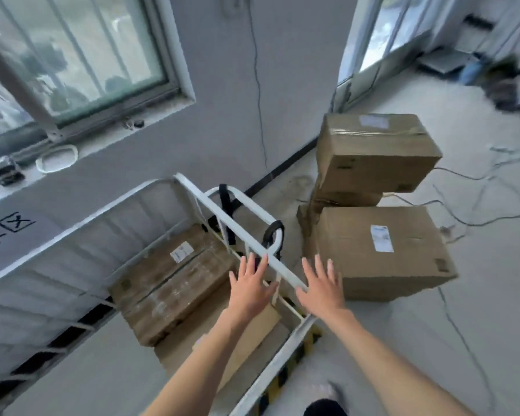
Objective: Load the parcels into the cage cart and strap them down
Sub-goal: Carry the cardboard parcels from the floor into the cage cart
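Observation:
A white cage cart (189, 187) stands by the wall with one cardboard parcel (168, 280) lying inside it. Black straps (226, 205) hang over its right-hand rail. To the cart's right, on the floor, is a stack of brown parcels: a large one (382, 253) in front and another (373, 151) on top of a crushed box behind. My left hand (251, 288) is open, fingers spread, just over the cart's rail. My right hand (323, 285) is open too, outside the rail, close to the front parcel. Neither hand holds anything.
Loose cables (478, 205) trail over the floor to the right of the parcels. A window (72, 55) is in the wall above the cart, and a glass door (388, 34) stands at the back right. Dark clutter (511, 88) lies in the far right corner.

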`<state>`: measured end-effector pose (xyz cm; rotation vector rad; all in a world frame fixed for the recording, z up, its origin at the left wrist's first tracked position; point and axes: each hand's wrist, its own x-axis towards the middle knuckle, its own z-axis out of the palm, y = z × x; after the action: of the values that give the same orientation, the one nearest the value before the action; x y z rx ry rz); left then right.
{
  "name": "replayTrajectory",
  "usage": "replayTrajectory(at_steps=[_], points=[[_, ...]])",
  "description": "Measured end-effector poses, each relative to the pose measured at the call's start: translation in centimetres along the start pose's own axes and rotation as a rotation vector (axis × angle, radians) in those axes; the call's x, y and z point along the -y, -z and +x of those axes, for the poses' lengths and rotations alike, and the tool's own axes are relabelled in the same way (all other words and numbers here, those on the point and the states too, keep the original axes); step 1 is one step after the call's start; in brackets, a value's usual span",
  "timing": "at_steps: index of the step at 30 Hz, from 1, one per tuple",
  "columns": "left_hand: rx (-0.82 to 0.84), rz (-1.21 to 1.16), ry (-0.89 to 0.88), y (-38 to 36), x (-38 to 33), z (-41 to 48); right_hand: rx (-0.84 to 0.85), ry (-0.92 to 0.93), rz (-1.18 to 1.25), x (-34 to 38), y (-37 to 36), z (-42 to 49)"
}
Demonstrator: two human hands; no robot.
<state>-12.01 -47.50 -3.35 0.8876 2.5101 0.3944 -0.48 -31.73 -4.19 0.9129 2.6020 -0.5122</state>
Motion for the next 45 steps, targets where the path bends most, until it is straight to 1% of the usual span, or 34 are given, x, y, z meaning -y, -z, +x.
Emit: replayTrajectory(at_steps=[4, 7, 10, 14, 18, 23, 27, 30, 33, 37, 42, 45], points=[[0.093, 0.052, -0.158, -2.5, -11.0, 2.1, -0.063, -0.212, 0.096, -10.5, 3.6, -2.6], [0.171, 0.069, -0.209, -5.2, -18.9, 3.5, -0.071, -0.312, 0.143, -17.9, 5.4, -4.5], [0.228, 0.057, -0.235, -8.3, -25.6, 4.7, -0.094, -0.372, 0.192, -24.6, 6.4, -5.3], [0.256, 0.047, -0.231, -11.9, -32.0, 6.7, -0.115, -0.420, 0.243, -31.9, 7.6, -4.9], [0.273, 0.017, -0.186, -15.0, -35.6, 7.8, -0.083, -0.440, 0.274, -36.9, 7.4, -3.8], [0.329, -0.013, -0.075, -18.1, -36.0, 12.0, -0.016, -0.417, 0.299, -40.2, 7.4, 1.3], [0.334, -0.055, 0.040, -21.7, -35.1, 17.0, 0.030, -0.421, 0.273, -42.7, 6.4, 6.3], [0.407, -0.085, 0.157, -24.7, -34.2, 20.4, 0.101, -0.443, 0.279, -44.9, 4.8, 9.8], [0.431, -0.112, 0.280, -27.3, -33.0, 24.4, 0.165, -0.414, 0.236, -47.5, 2.7, 14.0], [0.420, -0.110, 0.417, -29.7, -30.5, 29.3, 0.233, -0.379, 0.170, -50.7, 0.4, 19.0], [0.387, -0.132, 0.534, -32.6, -27.4, 34.5, 0.233, -0.386, 0.168, -55.3, -1.6, 24.6], [0.328, -0.249, 0.589, -34.4, -25.8, 37.7, 0.246, -0.397, 0.146, -58.0, -2.8, 28.3]])
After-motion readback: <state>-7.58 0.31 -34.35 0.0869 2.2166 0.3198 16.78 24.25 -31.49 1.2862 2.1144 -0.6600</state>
